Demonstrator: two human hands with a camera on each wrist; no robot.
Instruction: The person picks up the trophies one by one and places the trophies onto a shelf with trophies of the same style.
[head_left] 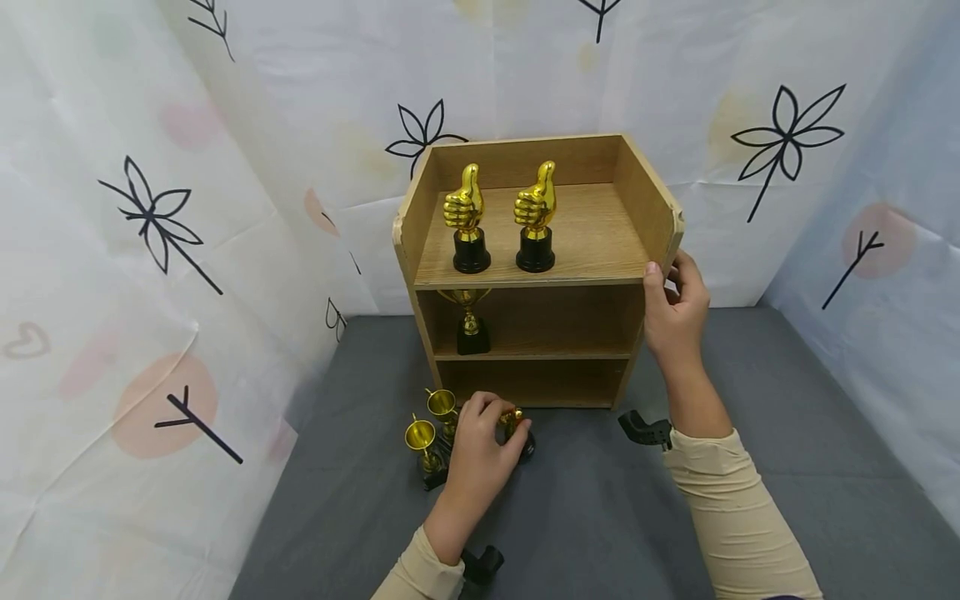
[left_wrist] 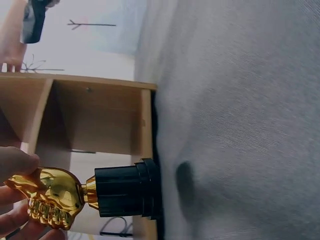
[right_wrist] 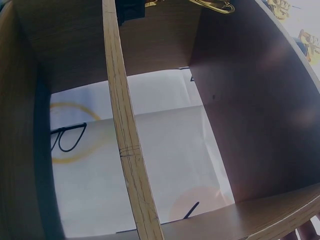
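My left hand (head_left: 480,446) pinches a gold thumbs-up trophy (left_wrist: 57,195) by its top, in front of the shelf's lower left. Its black round base (left_wrist: 127,190) points down, close over the grey cloth, with a shadow beside it in the left wrist view. My right hand (head_left: 677,321) grips the right side panel of the wooden shelf (head_left: 528,282), thumb at the front edge and fingers behind. Two more thumbs-up trophies (head_left: 465,212) (head_left: 536,212) stand upright on the top tier. A gold cup trophy (head_left: 472,329) stands at the left of the middle tier.
Two small gold cup trophies (head_left: 422,442) (head_left: 444,408) with black bases stand on the grey cloth (head_left: 600,517), left of my left hand. Behind the shelf hangs a white patterned sheet (head_left: 315,100), which also runs along both sides.
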